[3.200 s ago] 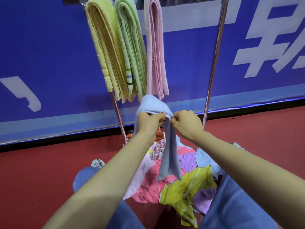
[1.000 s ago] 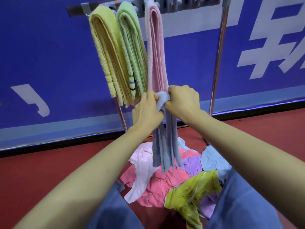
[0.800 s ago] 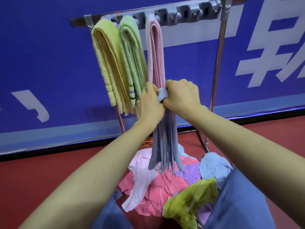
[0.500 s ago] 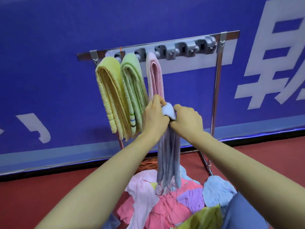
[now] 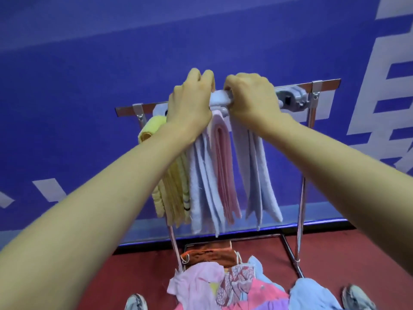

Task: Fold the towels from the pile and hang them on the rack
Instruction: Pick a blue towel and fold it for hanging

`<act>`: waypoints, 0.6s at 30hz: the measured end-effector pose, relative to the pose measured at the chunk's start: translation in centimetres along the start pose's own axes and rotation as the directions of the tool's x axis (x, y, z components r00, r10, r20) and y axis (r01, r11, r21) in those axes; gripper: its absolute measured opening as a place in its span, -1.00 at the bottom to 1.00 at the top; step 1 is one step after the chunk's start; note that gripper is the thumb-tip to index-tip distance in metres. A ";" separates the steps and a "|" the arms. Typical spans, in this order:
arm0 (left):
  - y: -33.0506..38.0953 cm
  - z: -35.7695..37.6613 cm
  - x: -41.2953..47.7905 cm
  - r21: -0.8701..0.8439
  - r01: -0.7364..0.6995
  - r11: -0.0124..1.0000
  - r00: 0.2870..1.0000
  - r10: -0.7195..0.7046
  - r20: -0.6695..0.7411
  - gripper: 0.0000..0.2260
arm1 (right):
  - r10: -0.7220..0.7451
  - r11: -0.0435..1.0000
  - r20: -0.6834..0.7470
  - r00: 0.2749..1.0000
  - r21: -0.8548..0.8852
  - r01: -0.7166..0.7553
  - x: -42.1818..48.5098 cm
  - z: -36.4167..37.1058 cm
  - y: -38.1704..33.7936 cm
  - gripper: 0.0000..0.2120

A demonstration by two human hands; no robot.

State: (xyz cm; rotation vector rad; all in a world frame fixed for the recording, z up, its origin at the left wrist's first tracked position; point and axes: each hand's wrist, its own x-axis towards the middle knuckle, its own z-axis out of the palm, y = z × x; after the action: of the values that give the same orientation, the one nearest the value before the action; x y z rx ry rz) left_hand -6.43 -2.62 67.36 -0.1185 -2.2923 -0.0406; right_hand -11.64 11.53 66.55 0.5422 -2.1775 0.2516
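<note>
Left hand [image 5: 190, 104]: fingers curl over the top fold of the blue towel [image 5: 252, 175], up at the bar of the rack [image 5: 326, 82].
Right hand [image 5: 252, 101]: clamped on the same fold, just beside the left hand.
Blue towel, position: held at bar height, with its layers hanging in two bunches on either side of the pink towel [image 5: 223, 166]. It seems not yet seated on a peg, and the hands hide the contact.
Risk, slip: if both hands let go before the fold sits over a peg, the towel would likely slide off and drop onto the pile [image 5: 257, 291].
Risk, tangle: the left bunch hangs against the pink towel, so tugging sideways could drag that one askew or off.
Risk, unfolding: the layers fan apart at the bottom, so a loose grip could undo the fold.
Risk, crowding: seating it too near the pink towel would bunch the two together.
Count, hands: two, both on the blue towel.
Count, towels on rack: yellow towel [image 5: 152, 128] and the pink one for certain. A striped edge [image 5: 186, 203] below the left forearm may be a third.
Count, towels in hand: one.
Count, grey peg blocks [image 5: 292, 97]: one free at the right end; others are covered.
Count, piles: one heap on the floor [image 5: 335, 253], with several cloths.
Count, shoes [image 5: 134, 303]: two.
</note>
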 end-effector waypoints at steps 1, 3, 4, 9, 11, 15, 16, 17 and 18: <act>-0.2 0.0 0.7 0.052 0.004 0.999 1.000 -0.005 0.009 -0.71 | -0.007 1.000 0.006 1.000 -0.013 0.007 1.0 0.4 0.0 -0.83; -0.6 0.7 1.6 0.125 -0.009 0.992 0.999 0.003 0.052 -0.70 | -0.020 0.999 0.037 0.999 -0.030 0.022 2.2 1.3 0.0 -0.82; -0.8 1.4 1.8 0.146 -0.021 0.989 0.997 0.010 0.075 -0.71 | -0.026 0.999 0.057 0.998 -0.039 0.029 2.5 1.7 0.0 -0.81; -1.6 5.3 1.7 0.157 -0.074 0.985 0.987 0.050 0.154 -0.73 | -0.049 0.997 0.162 0.986 -0.051 0.058 1.4 4.3 0.5 -0.87; -1.8 6.4 1.2 0.158 -0.091 0.983 0.983 0.063 0.172 -0.72 | -0.061 0.997 0.195 0.979 -0.032 0.069 0.6 5.4 0.6 -0.90; -2.0 7.3 1.2 0.169 -0.087 0.982 0.977 0.051 0.205 -0.71 | -0.073 0.997 0.224 0.972 -0.020 0.079 0.2 6.4 1.0 -0.87; -2.1 7.5 1.2 0.159 -0.080 0.984 0.978 0.046 0.205 -0.71 | -0.077 0.997 0.222 0.972 -0.011 0.082 0.3 6.5 1.1 -0.84; -2.2 7.7 1.2 0.138 -0.068 0.988 0.979 0.040 0.199 -0.72 | -0.079 0.997 0.216 0.973 0.003 0.080 0.2 6.5 1.0 -0.81; -2.3 8.0 1.0 0.101 -0.045 0.994 0.982 0.025 0.189 -0.72 | -0.076 0.997 0.207 0.975 0.025 0.072 -0.1 6.6 0.9 -0.79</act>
State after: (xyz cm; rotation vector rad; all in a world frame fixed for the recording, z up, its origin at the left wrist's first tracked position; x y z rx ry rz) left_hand -13.26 -4.29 62.84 -0.1123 -2.4746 0.1135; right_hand -16.65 10.00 62.48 0.6846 -2.3525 0.1801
